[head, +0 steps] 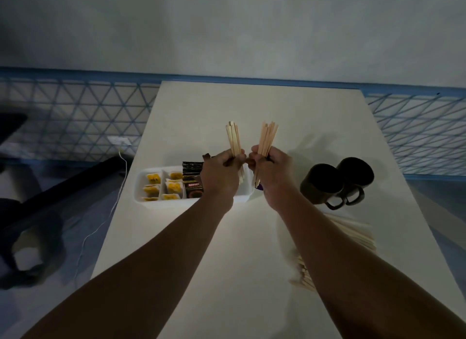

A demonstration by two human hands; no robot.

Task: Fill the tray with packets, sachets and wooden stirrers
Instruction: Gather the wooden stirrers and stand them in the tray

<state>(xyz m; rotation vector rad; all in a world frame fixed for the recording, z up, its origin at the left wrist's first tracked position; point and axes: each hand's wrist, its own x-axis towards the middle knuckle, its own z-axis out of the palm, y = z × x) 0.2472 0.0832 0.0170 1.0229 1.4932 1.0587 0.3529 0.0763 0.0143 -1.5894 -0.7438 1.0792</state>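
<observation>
L hand (222, 177) grips stirrers (234, 139), R hand (271, 177) grips 2nd bundle (268, 136), both over tray (176, 204).

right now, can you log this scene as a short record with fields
left grip: left hand holds stirrer bundle upright over the tray
right grip: right hand holds second bundle upright, beside the left
tray: white; yellow sachets in left compartments, dark packets in the middle
table: two dark mugs at right, loose stirrers beside the right forearm
</observation>
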